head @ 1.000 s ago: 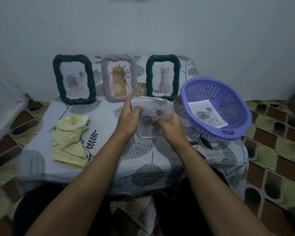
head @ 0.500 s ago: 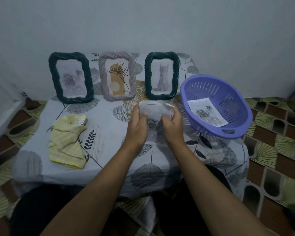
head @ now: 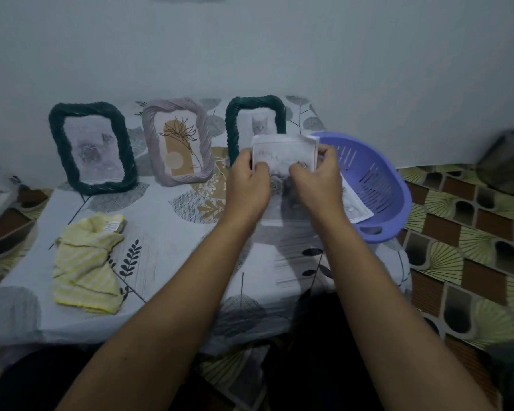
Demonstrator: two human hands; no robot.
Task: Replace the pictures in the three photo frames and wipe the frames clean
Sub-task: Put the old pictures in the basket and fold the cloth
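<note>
1. Fingers (head: 261,168) of the left hand (head: 248,188) and the right hand (head: 319,182) pinch a paper picture (head: 284,151), one hand at each lower side, thumbs in front
2. The paper picture is held upright above the desk (head: 166,247), at 12 o'clock from the hands, hiding the lower part of the right green frame (head: 231,134)
3. At 10 o'clock stand a lilac frame (head: 172,103) and, further left, the left green frame (head: 83,107), both upright near the wall
4. At 3 o'clock a purple basket (head: 368,173) sits at the desk's right edge, with a second picture (head: 356,207) inside
5. At 8 o'clock a crumpled yellow cloth (head: 86,262) lies on the desk
</note>
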